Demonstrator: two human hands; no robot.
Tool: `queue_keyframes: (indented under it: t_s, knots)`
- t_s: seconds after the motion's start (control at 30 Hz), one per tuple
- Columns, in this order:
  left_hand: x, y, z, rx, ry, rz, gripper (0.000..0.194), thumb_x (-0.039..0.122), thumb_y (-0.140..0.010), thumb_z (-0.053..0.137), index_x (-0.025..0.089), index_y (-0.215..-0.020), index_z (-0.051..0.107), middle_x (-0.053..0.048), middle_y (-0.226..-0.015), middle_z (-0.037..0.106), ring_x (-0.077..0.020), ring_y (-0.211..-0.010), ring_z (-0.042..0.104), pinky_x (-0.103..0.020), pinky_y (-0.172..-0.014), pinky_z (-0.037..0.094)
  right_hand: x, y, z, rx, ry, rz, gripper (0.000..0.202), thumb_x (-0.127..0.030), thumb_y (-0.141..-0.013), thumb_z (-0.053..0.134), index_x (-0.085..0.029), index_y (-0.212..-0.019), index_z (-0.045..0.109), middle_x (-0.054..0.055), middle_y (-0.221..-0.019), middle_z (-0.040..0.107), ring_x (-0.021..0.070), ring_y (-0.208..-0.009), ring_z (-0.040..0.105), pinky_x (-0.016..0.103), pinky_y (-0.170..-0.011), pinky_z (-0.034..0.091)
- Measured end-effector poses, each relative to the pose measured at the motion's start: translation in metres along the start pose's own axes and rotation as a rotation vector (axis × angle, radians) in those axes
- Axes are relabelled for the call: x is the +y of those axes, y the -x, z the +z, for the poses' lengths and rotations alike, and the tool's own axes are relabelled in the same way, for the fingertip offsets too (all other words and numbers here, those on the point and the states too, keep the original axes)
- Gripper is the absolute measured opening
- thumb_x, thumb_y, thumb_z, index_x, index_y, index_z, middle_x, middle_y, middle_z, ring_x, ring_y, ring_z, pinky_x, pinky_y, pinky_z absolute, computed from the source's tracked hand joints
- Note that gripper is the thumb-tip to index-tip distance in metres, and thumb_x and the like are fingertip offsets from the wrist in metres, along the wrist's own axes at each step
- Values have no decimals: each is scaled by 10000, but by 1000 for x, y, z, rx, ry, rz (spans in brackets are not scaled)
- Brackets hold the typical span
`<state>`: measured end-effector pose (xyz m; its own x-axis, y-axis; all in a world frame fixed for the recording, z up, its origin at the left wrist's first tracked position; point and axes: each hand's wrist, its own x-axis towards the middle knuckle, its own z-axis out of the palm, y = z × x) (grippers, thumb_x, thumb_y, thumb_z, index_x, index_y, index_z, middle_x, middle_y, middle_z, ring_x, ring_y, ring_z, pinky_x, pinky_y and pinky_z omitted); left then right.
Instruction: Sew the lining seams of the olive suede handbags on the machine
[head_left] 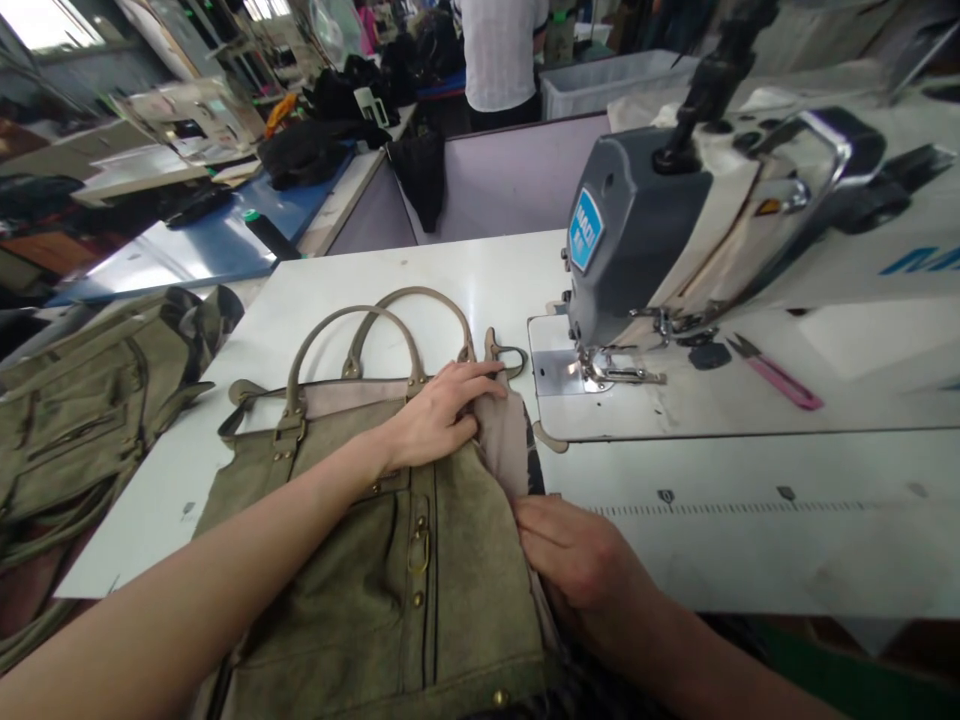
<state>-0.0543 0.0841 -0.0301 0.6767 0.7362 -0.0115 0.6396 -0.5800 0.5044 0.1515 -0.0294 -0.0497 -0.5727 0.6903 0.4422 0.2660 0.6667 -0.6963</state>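
Olive-green bag [480, 540], two handles [352, 310], has two hands [439, 415] [574, 555] on it.

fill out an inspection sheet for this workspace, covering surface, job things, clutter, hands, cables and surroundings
Surface: white tabletop, with ruler marks along the near side
Job's things: olive bag with two handles, lying left of a sewing machine
Clutter: pink-handled snips beside the presser foot; more olive bag work at left
Hands: left hand spread over the bag's top edge; right hand curled at its side edge, fingertips hidden
Cables: nothing seen
Surroundings: person in a white top, grey bin, another sewing machine, blurred
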Motion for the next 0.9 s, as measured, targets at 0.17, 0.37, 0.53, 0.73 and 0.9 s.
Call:
queue_keyframes:
  t_s: [0.17,0.37,0.53,0.73,0.9]
  knots:
    - [4,-3,8,84,-82,-63,309,267,-817,580,213,-1121,563,-80,-1456,443,-277,-1313,427,-506,-1135,276,5,15,1,-22,136,-46,341,-82,-923,379,-108,-1119,657,173,-1051,684,252,-1051,619,396,-938,537]
    - [7,-2,17,86,-220,-92,519,301,-897,486,227,-1399,376,-59,-1531,343,-242,-1369,371,-492,-1151,235,5,21,-1,17,190,-38,370,-34,-896,360,-67,-1088,675,172,-1035,687,249,-1092,608,391,-988,519]
    - [3,-7,22,212,-286,-148,506,418,-909,526,187,-1349,430,-116,-1525,305,-308,-1322,379,-481,-1057,360,4,28,2,2,237,-18,374,-9,-877,376,-59,-1104,669,183,-1107,676,254,-1149,585,395,-990,522]
    - [-3,-26,11,232,-277,-297,447,472,-781,704,187,-1105,590,-117,-1161,427,-305,-1085,461,-468,-977,420,-5,36,-4,-128,262,4,450,-51,-799,433,-42,-1209,618,203,-1271,605,274,-1299,469,460,-1088,405]
    - [-7,-43,-5,56,-313,-346,449,565,-713,734,192,-943,634,-80,-961,433,-299,-963,503,-423,-838,477,-5,40,-4,-171,279,-39,439,-99,-825,429,-25,-1221,605,210,-1305,580,286,-1351,396,492,-1105,351]
